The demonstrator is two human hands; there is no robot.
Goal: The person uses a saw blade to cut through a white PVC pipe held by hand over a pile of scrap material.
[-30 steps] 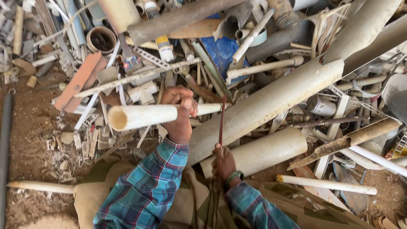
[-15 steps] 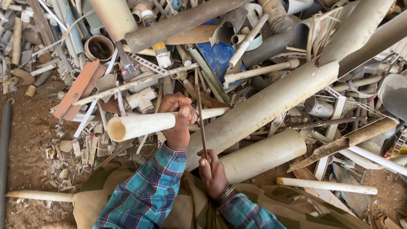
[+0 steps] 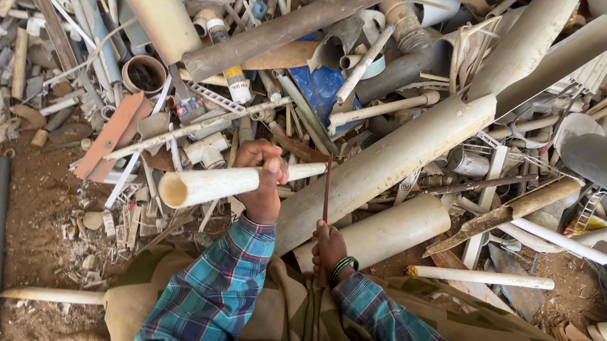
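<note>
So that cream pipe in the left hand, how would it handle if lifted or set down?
The cream pipe looks stiff: it juts out straight past the left hand with no sag. Its open end shows it is hollow, so it is probably light for its size. Being round and smooth, it would likely roll or slide on the heap of pipes.

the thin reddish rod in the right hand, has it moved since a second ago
Yes. The thin reddish rod now stands nearly upright, its tip near the big cream pipe; earlier it tilted left. The right hand grips its lower end.
</note>
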